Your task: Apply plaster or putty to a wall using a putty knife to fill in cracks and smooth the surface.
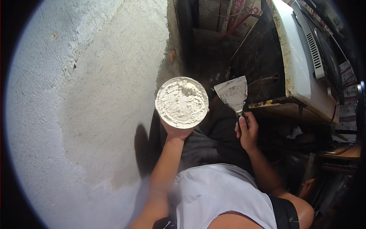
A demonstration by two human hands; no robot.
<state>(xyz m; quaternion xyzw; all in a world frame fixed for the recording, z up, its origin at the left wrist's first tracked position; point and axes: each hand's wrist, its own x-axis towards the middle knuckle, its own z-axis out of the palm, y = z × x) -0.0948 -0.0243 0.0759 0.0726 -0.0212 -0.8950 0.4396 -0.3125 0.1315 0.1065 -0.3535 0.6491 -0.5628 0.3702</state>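
The wall [114,114] takes up the whole left side of your view: pale and rough toward the outer edge, with a broad, smoother grayish patch running down its middle. A dark shadow falls on it low down, just left of your left forearm. Opposite, on your right, a white appliance [288,49] stands at an angle, with rust along its edges, a dark panel facing you and a slotted vent strip on its far side. Your white top [225,187] fills the bottom center, and your dark trousers [213,150] show beyond its hem.

The round tub [156,105] is in front of you, near the wall's right edge, its open mouth turned up toward your eyes. Creamy white paste [179,105] lies inside, ridged and scooped, with a hollow near the far side. To the right of the tub, and apart from it, is the scraper [233,93], its wide blade pointing up and away from you, smeared with pale residue.

Your right hand [248,131] is clenched around the scraper's dark handle, thumb laid along it. Your left hand [177,131] grasps the tub from beneath and around its side; most of its fingers are hidden by the tub. Smallest of all, an orange mark [172,55] shows on the dark strip beside the wall's edge.
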